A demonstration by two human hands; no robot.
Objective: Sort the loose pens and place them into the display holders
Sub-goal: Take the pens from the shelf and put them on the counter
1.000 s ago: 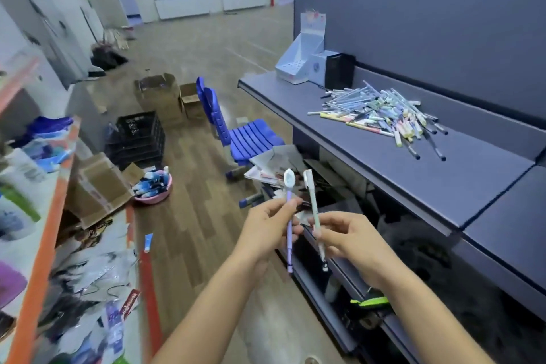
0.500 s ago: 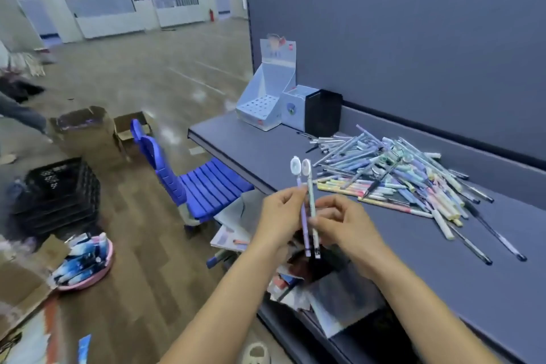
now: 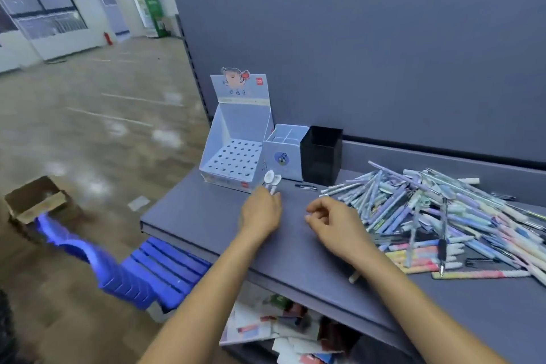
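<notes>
Gripping two pens (image 3: 269, 178) in its curled fingers, the left hand (image 3: 261, 214) is hovering over the grey shelf (image 3: 206, 216), just in front of the holders. Only the pens' white oval caps are showing, side by side above the knuckles and pointing up; the barrels are hiding behind the hand. The right hand (image 3: 334, 221) is hanging beside it, apart from the left, with its fingers loosely curled and nothing visible between them.

Three containers are standing in a row at the back of the shelf, against the grey back panel (image 3: 384, 53). On the left a pale blue display holder (image 3: 233, 156) is showing a sloped tray full of round holes and a tall printed card behind it; no pen is standing in the holes. Touching its right side, a pale blue divided box (image 3: 282, 158) is sitting with its compartments facing up, and a black cup (image 3: 320, 154) is standing right beside that. A single dark pen (image 3: 305, 186) is lying flat just in front of the box and cup.

A pile of loose pens (image 3: 428, 216) is spreading over the right part of the shelf, mostly pastel blue, lilac, pink and yellow barrels crossing one another, with a few dark ones among them. The right hand is hanging at its near left edge.

Below the shelf, papers and packets (image 3: 280, 331) are lying in a heap. A blue chair (image 3: 141, 272) and an open cardboard box (image 3: 35, 201) are sitting on the wooden floor to the left.
</notes>
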